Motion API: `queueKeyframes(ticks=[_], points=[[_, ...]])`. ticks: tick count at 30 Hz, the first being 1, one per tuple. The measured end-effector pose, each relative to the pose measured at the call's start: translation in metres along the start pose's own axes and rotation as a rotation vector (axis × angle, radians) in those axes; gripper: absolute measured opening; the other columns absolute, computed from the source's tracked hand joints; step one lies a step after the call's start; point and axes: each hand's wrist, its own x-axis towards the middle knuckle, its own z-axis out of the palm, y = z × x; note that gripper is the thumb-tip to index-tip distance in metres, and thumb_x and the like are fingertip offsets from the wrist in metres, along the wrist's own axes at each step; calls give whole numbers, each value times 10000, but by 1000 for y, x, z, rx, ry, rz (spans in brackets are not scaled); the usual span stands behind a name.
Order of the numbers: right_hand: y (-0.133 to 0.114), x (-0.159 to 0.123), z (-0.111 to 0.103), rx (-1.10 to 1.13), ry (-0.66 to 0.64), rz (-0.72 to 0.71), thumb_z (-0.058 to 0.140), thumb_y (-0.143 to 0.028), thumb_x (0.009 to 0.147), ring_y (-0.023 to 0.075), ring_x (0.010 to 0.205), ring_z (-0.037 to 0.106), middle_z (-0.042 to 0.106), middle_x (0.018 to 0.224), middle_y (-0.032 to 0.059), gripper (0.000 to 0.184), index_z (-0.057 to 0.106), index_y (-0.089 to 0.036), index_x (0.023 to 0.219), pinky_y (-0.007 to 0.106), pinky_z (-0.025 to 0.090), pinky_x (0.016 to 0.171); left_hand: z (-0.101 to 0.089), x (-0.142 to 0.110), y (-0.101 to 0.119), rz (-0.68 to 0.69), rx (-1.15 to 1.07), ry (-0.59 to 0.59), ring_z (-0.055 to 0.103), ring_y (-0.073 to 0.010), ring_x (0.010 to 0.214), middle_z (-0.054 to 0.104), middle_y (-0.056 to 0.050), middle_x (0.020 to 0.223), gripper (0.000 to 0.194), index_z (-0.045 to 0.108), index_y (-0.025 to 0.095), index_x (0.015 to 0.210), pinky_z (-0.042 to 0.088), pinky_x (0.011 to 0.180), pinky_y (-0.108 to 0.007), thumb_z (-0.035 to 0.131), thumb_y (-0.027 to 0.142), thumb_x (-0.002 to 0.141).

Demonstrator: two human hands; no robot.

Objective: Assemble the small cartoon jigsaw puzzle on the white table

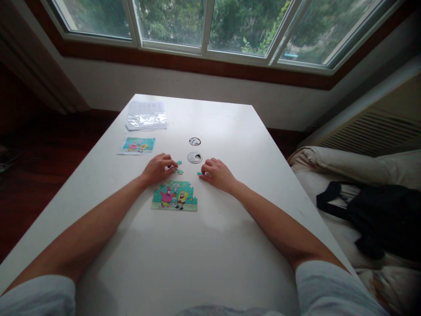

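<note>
White bench (210, 250) by a window (237, 26); L to R on my feed I get a pic. card (138, 146) just nearer than a clear plastic packet (147, 117), then my L hand (158, 168), fingers curled w/ tips close together by loose teal pcs (180, 172), can't tell if it's gripping any. Part-built jigsaw (174, 196) lies flat just nearer me than those pcs. R of it, my R hand (217, 174) is curled too, thumb & fingers nearly closed at a lone teal pc (199, 173), grip unclear; dark cloth (384, 219) far R.
</note>
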Motion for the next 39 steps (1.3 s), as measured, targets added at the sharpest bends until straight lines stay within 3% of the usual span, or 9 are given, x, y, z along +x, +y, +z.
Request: queueKeyframes(ticks=[5, 9, 19, 22, 26, 29, 33, 39], points=[[-1, 1, 0, 94, 13, -18, 580, -319, 1018, 197, 918, 537, 661, 934, 72, 203, 675, -183, 901, 324, 357, 841, -2, 0, 7, 43, 24, -44, 553, -199, 855, 662, -49, 899, 217, 783, 243, 958, 449, 806, -344, 584, 331, 964], [4, 1, -1, 174, 0, 2, 660, -290, 960, 203, 946, 552, 673, 976, 68, 134, 700, -206, 1057, 321, 364, 846, -7, 1, 12, 80, -17, -78, 557, -198, 865, 651, -51, 899, 220, 779, 246, 983, 456, 834, -345, 585, 347, 962], [2, 1, -1, 176, -39, -35, 671, -262, 943, 202, 950, 538, 657, 1008, 64, 179, 717, -240, 1115, 319, 367, 863, -8, 1, 37, 234, -34, -228, 567, -229, 1002, 668, -63, 1045, 213, 761, 278, 1069, 427, 954, -389, 639, 386, 932], [2, 1, -1, 178, -46, -50, 665, -277, 949, 201, 944, 532, 649, 1011, 66, 189, 716, -243, 1128, 315, 367, 856, -6, 1, 28, 169, 29, -150, 563, -228, 983, 673, -70, 1031, 219, 754, 256, 1059, 427, 925, -391, 564, 323, 975], [2, 1, 1, 184, -44, -38, 681, -277, 935, 204, 951, 531, 651, 1023, 72, 183, 708, -221, 1107, 318, 367, 860, -4, 0, 6, -17, 98, 13, 559, -232, 950, 684, -75, 1017, 239, 756, 222, 1010, 440, 907, -406, 523, 262, 980], [2, 0, 3, 166, -25, -25, 651, -282, 957, 208, 959, 529, 651, 1038, 79, 174, 704, -219, 1109, 325, 366, 866, -3, -1, -7, -142, 116, 73, 561, -243, 968, 680, -69, 983, 225, 757, 221, 963, 443, 923, -419, 532, 228, 953], [2, -1, 5, 152, -9, -22, 629, -292, 972, 212, 973, 530, 653, 1051, 82, 183, 699, -220, 1125, 330, 369, 870, -2, -2, -11, -194, 91, 65, 565, -244, 966, 670, -66, 980, 230, 758, 232, 945, 451, 906, -416, 529, 207, 937], [2, -1, 6, 133, 0, -16, 625, -302, 971, 218, 980, 532, 655, 1053, 88, 192, 700, -219, 1127, 342, 369, 884, -3, 0, -4, -141, -1, 9, 563, -227, 932, 663, -55, 953, 244, 777, 245, 955, 468, 876, -383, 553, 176, 890]])
